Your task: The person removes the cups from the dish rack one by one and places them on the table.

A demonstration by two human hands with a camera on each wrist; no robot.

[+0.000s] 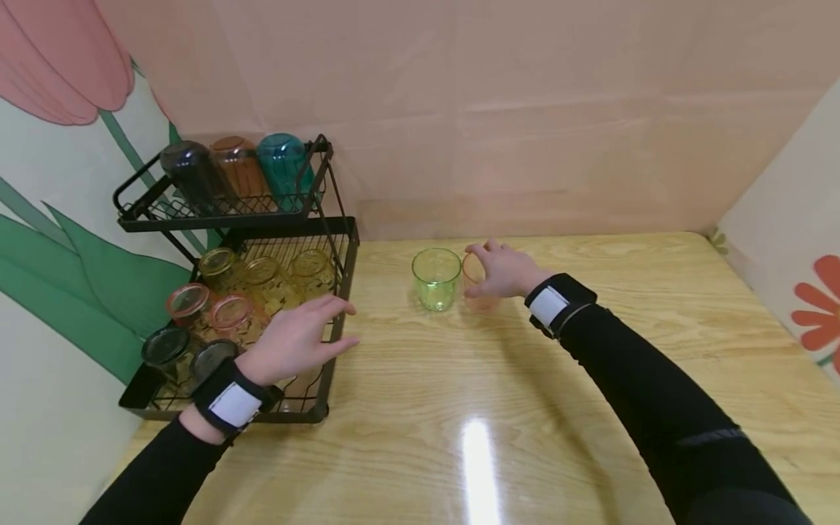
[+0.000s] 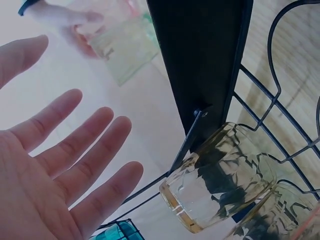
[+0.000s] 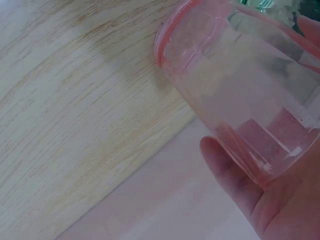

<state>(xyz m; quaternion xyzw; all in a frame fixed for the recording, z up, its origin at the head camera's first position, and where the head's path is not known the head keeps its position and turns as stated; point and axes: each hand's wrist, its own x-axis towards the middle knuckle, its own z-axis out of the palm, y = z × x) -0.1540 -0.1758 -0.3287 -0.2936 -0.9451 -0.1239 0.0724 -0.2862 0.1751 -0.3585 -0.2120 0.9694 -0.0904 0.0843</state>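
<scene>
My right hand (image 1: pixel 510 274) grips a pink clear glass (image 3: pixel 240 85), its fingers and thumb round the sides. Just to the left of it, a green glass (image 1: pixel 436 284) stands upright on the wooden table; the two glasses are side by side. Over the right side of the black two-tier rack (image 1: pixel 353 251) my left hand (image 1: pixel 298 337) hovers with nothing in it. The left wrist view shows its fingers (image 2: pixel 92 167) spread and relaxed, beside a yellowish glass (image 2: pixel 215 175) in the rack.
On the rack's lower tier are yellow glasses (image 1: pixel 262 271), pink glasses (image 1: pixel 232 313) and dark glasses (image 1: pixel 167 348). The upper tier bears a dark glass (image 1: pixel 193 175), an amber glass (image 1: pixel 238 168) and a teal glass (image 1: pixel 284 168), upside down. A pinkish wall (image 1: pixel 525 146) backs the table.
</scene>
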